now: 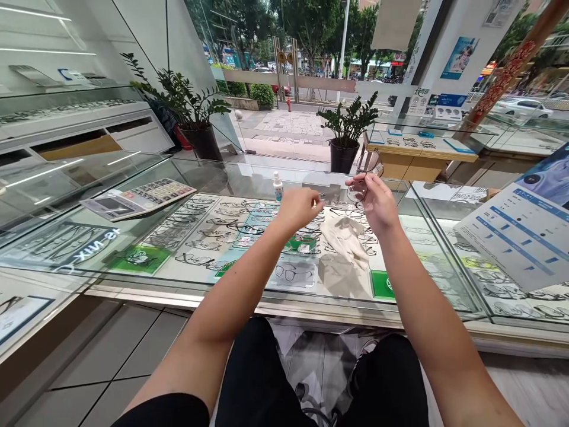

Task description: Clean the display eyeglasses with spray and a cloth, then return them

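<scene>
My right hand (381, 204) is raised over the glass counter and pinches a pair of thin-rimmed eyeglasses (357, 193). One lens hangs by the fingertips and the other stands above them. To its left is my left hand (300, 209), fingers curled together and apart from the glasses; whatever may be in its fingertips is too small to make out. Below and between the hands lies a crumpled beige cloth (342, 237) on the countertop. Just behind my left hand stands a small white spray bottle (278, 187).
Many eyeglass frames (195, 259) lie inside the glass display case (249, 178). A calculator-like printed board (140, 198) rests on the glass at left, and a printed stand-up card (520, 222) is at right. Potted plants (344, 155) stand beyond the counter.
</scene>
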{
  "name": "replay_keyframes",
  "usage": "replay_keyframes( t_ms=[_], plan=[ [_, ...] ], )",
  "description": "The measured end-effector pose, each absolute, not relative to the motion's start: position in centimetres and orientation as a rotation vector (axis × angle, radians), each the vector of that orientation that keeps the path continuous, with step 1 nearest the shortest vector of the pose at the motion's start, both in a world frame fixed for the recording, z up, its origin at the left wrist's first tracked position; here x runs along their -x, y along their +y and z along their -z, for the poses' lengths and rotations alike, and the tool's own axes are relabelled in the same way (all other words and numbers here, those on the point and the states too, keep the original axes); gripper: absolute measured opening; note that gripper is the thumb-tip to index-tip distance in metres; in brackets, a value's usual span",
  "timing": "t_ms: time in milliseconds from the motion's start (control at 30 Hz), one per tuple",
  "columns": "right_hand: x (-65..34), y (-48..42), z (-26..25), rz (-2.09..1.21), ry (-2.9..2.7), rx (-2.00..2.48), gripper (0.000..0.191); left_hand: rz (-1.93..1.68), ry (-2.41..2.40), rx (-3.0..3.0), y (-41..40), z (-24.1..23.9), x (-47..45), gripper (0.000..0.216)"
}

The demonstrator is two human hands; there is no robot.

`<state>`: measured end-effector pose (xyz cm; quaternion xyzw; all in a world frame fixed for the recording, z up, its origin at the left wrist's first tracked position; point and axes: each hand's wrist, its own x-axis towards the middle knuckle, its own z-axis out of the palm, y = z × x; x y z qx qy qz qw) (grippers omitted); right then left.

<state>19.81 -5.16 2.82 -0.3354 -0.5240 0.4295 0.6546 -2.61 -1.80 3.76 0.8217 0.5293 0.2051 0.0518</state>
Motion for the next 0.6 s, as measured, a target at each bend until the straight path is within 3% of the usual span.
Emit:
replay_keyframes(
  t_ms=[167,600],
  plan=[
    [-19.6,-5.2,-2.8,-0.959,-1.225,0.808,0.041,-0.239,1.467,-2.639,-2.4,-3.1,2.2,0.029],
    [-19.4,-5.3,-2.8,-0.970,-1.234,0.778,0.036,-0.103,1.432,-2.746,-2.4,-2.1,1.2,0.030]
  ],
)
